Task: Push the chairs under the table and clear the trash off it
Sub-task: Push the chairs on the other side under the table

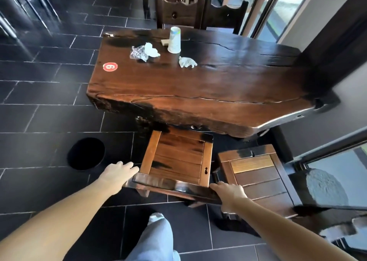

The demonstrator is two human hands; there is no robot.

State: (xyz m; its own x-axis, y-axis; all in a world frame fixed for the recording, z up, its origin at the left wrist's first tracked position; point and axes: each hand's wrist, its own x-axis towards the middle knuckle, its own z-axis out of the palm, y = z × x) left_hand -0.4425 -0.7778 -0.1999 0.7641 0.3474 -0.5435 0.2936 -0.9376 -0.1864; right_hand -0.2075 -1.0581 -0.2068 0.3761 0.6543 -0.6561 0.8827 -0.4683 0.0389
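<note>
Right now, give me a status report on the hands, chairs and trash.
Both hands on near chair back: left hand, right hand. Seat partly under table. Second chair out. Cup, wrappers, tissue uncleared.

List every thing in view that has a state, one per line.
Near chair: seat partly under the table, backrest held.
Second chair: pulled out, untouched.
Far chairs: pushed against the table.
Paper cup: upside down.
Napkins: crumpled.
Plastic wrapper: crumpled.
Table: uncleared.
Left hand: on backrest.
Right hand: gripping backrest.
</note>
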